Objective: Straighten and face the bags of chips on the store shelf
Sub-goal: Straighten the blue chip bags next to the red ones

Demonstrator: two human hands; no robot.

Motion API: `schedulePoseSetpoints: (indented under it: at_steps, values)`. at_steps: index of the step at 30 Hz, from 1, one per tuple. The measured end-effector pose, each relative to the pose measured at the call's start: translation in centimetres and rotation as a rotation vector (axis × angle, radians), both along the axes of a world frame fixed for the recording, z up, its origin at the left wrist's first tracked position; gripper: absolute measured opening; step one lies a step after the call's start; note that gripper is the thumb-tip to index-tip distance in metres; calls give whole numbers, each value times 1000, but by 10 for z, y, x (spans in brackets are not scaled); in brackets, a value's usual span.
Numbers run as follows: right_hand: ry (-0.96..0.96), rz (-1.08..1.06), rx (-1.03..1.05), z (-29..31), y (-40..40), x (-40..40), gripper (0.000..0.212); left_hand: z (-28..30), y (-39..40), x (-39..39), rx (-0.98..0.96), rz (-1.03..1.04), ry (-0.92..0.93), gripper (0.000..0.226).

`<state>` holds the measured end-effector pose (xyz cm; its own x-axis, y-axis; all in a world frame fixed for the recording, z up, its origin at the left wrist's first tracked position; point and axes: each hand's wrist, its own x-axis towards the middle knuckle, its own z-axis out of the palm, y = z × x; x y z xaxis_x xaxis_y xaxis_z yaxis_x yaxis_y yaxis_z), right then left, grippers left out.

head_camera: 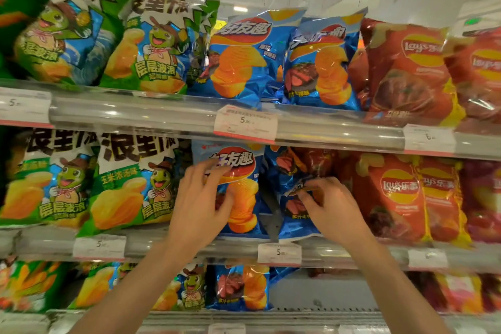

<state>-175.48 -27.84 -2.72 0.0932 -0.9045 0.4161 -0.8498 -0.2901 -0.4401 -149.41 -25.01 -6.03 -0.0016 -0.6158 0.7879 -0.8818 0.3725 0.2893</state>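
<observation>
Reaching to the middle shelf [173,245], both your hands work on the blue chip bags. Your left hand [202,199] lies spread, fingers nearly straight, against the front of an upright blue bag [241,192] that shows a stack of orange ridged chips and a red oval with white Chinese characters. Your right hand [329,207] has its fingers curled, pinching the crumpled top edge of the neighbouring blue bag [291,221], which is folded over on itself (its front is creased and only partly readable). Just right of it stand red bags [397,198] marked "Lay's" in a red and yellow roundel. To the left, green bags [130,187] carry a cartoon turtle in a brown hat and bold black Chinese lettering. A price tag [279,253] on the shelf rail below your hands reads "5"; the smaller print is blurred. The upper shelf [135,112] repeats the same green, blue and red order.
</observation>
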Motion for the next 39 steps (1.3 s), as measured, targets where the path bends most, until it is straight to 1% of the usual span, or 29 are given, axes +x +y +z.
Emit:
schedulePoseSetpoints:
  at_steps: [2, 4, 5, 6, 8, 9, 10, 11, 12, 15, 17, 20, 22, 24, 27, 30, 34, 35, 37, 39]
  values:
    - [119, -28, 23, -3, -4, -13, 44, 4, 5, -15, 55, -67, 4, 32]
    - [122, -1, 122, -2, 0, -24, 54, 5, 10, -34, 148, -153, 45, 27]
    - [102, 34, 207, -4, 2, -29, 65, 6, 11, -45, 198, -191, 63, 25]
    - [95, 85, 281, -6, 3, -35, 81, 6, 10, -55, 244, -219, 79, 24]
    - [153, 157, 344, -12, 3, -43, 111, 7, 8, -70, 327, -248, 129, 23]
    - [169, 175, 333, -15, 1, -46, 119, 8, 6, -76, 363, -256, 162, 23]
    - [167, 176, 308, -18, -1, -49, 122, 8, 5, -81, 393, -260, 195, 23]
    - [160, 171, 281, -20, -3, -51, 122, 8, 4, -85, 427, -259, 228, 23]
    - [153, 169, 252, -20, -5, -52, 116, 7, 3, -88, 468, -255, 264, 24]
    - [110, 168, 111, -16, -5, -56, 77, 7, 1, -98, 598, -253, 367, 27]
    - [41, 161, 46, -12, -6, -60, 57, 10, -1, -103, 654, -238, 429, 32]
    - [-32, 176, 32, -6, -2, -67, 45, 19, -5, -111, 765, -251, 624, 32]
    - [-101, 194, 33, -6, 2, -73, 41, 24, -8, -117, 868, -273, 738, 41]
    - [-157, 207, 32, -9, 5, -77, 39, 25, -10, -123, 942, -285, 790, 50]
    - [-249, 216, 38, -12, 5, -79, 40, 25, -13, -132, 980, -285, 822, 59]
    - [-285, 212, 12, -6, 4, -79, 36, 30, -16, -137, 972, -303, 865, 64]
    - [-301, 217, 47, 7, 6, -80, 33, 41, -15, -139, 905, -361, 972, 53]
    - [-325, 223, 86, 8, 8, -81, 34, 42, -13, -137, 884, -359, 978, 50]
    - [-435, 229, 183, 11, 14, -86, 38, 40, -7, -132, 853, -355, 982, 43]
    - [-498, 179, 224, 12, 17, -91, 44, 36, 1, -127, 848, -361, 985, 39]
